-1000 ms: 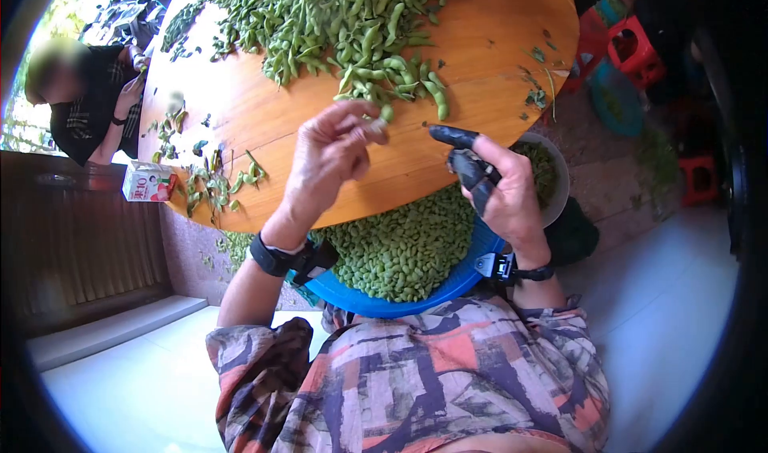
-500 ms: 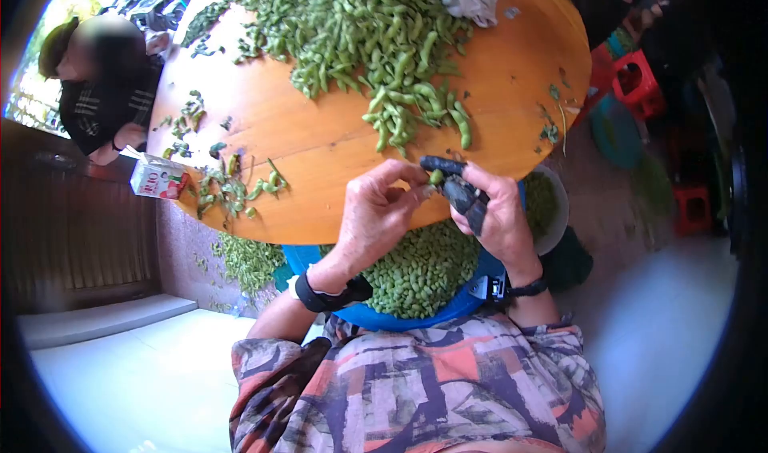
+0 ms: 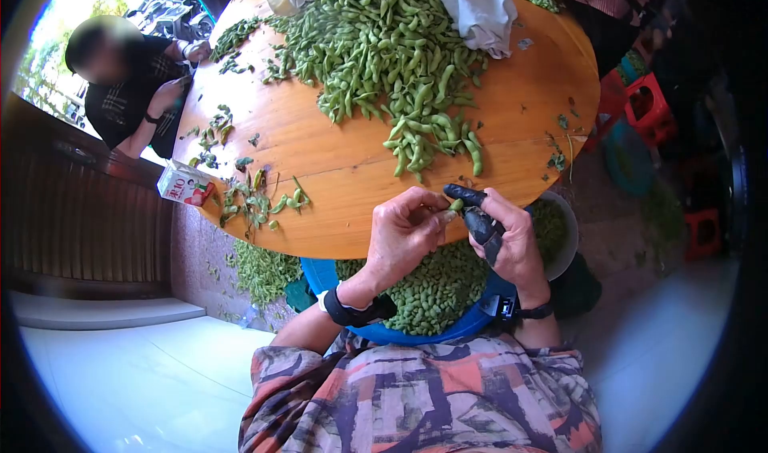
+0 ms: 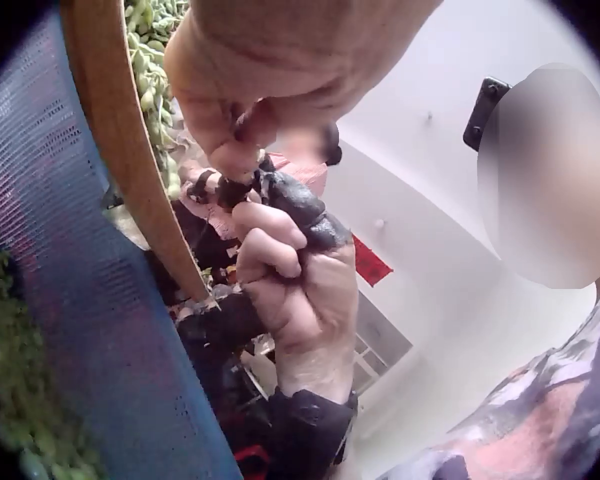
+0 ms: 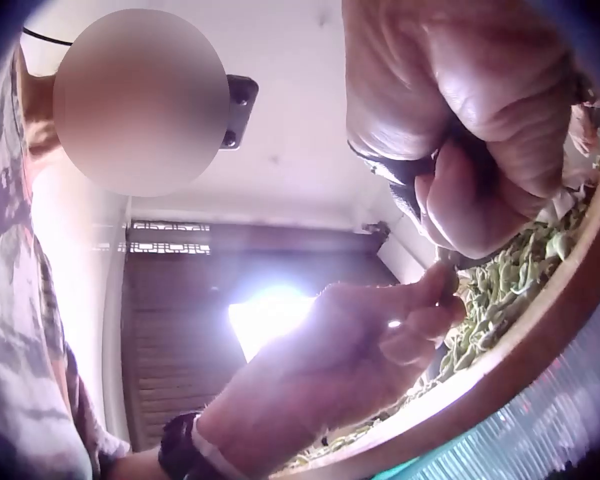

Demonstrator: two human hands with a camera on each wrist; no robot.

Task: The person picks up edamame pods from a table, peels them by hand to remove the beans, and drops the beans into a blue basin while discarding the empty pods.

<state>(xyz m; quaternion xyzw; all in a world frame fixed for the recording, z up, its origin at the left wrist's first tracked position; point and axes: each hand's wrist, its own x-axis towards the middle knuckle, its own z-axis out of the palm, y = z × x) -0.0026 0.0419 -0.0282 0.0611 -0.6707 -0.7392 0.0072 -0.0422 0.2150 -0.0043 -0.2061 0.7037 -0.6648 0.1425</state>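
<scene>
Both hands meet over the near edge of the round wooden table. My left hand (image 3: 406, 233) pinches a green edamame pod (image 3: 457, 205) between thumb and forefinger. Black coverings wrap the thumb and forefinger of my right hand (image 3: 512, 237), which pinches the pod's other end. In the left wrist view the right hand's other fingers (image 4: 270, 240) are curled into the palm. Beneath the hands, shelled green beans (image 3: 432, 293) fill a blue basin (image 3: 416, 339) at the person's lap. A large heap of edamame pods (image 3: 384, 45) covers the far middle of the table.
The wooden table (image 3: 320, 165) carries leafy scraps (image 3: 256, 201) and a drink carton (image 3: 186, 183) at its left edge. A white cloth (image 3: 484, 13) lies behind the heap. Another person (image 3: 128, 85) sits at the left. A pale bowl (image 3: 570, 229) and red stools (image 3: 650, 109) stand right.
The left hand has come from apart, on the left, to meet the right hand. A pod is now pinched between them. The head view has shifted, showing more of the table's far side.
</scene>
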